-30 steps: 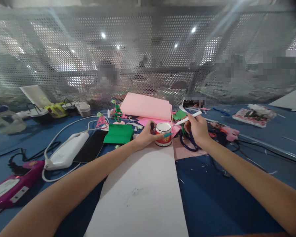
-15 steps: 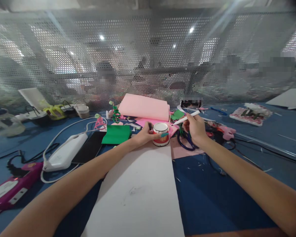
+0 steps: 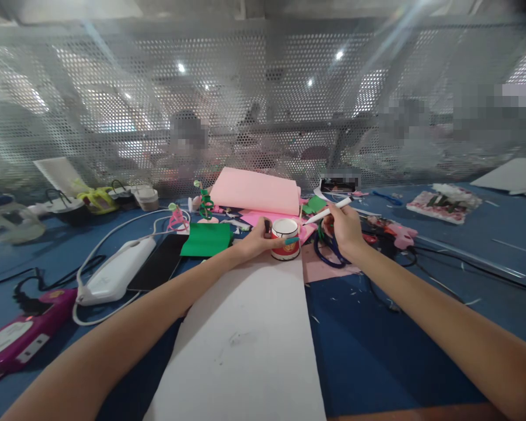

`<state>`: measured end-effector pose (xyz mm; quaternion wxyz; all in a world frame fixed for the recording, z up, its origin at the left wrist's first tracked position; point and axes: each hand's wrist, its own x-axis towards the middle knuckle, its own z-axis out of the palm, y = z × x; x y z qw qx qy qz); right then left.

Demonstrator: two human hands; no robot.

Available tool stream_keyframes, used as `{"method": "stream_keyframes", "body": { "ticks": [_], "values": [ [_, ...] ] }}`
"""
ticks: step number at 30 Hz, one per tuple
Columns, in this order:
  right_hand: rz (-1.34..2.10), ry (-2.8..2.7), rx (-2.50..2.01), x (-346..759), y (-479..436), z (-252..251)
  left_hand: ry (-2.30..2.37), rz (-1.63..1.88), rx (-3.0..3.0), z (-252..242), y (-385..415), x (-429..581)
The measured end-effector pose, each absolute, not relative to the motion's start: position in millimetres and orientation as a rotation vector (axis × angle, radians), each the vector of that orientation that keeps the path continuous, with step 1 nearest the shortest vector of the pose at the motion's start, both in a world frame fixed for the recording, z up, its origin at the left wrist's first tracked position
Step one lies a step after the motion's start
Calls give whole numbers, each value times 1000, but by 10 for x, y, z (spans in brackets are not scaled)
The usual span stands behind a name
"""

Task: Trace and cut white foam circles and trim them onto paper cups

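My left hand point(image 3: 258, 240) is closed round the left side of a small red and white drum-shaped cup point(image 3: 284, 248), its thumb with a teal nail lying across the front. The cup stands upright at the far end of a long white sheet point(image 3: 249, 333). In my right hand point(image 3: 346, 228) is a white marker pen point(image 3: 326, 213), gripped like a pencil, its thin tip pointing left toward the cup's upper right edge. Whether the tip touches the cup I cannot tell. Dark blue-handled scissors point(image 3: 326, 252) lie partly hidden under my right hand.
A pink sheet point(image 3: 254, 190) curves up behind the cup. To the left lie green paper point(image 3: 207, 240), a black phone-like slab point(image 3: 160, 263), a white glue gun-like device point(image 3: 116, 272) and a purple power strip point(image 3: 30, 327). A perforated metal screen point(image 3: 263, 105) closes the back.
Almost nothing differs. The marker and my right hand have shifted very slightly left, while my left hand keeps its hold on the cup.
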<state>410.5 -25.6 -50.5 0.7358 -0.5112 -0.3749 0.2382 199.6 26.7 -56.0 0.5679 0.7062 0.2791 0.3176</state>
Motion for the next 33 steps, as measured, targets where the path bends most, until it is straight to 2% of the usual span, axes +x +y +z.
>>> {"method": "stream_keyframes", "body": {
  "ticks": [14, 20, 24, 29, 33],
  "values": [
    [414, -881, -1085, 4077, -288, -493, 686, 741, 1661, -560, 271, 1984],
    [384, -1178, -884, 3818, -475, -369, 689, 741, 1602, -551, 238, 1995],
    [359, -1320, -786, 3694, -555, -363, 640, 917, 1414, -583, 289, 2015],
    [161, -1138, -848, 3839, -458, -440, 627, 1234, 1239, -614, 465, 1988],
    [151, -1061, -880, 3975, -338, -539, 658, 1353, 1147, -636, 543, 1977]
  ]
}}
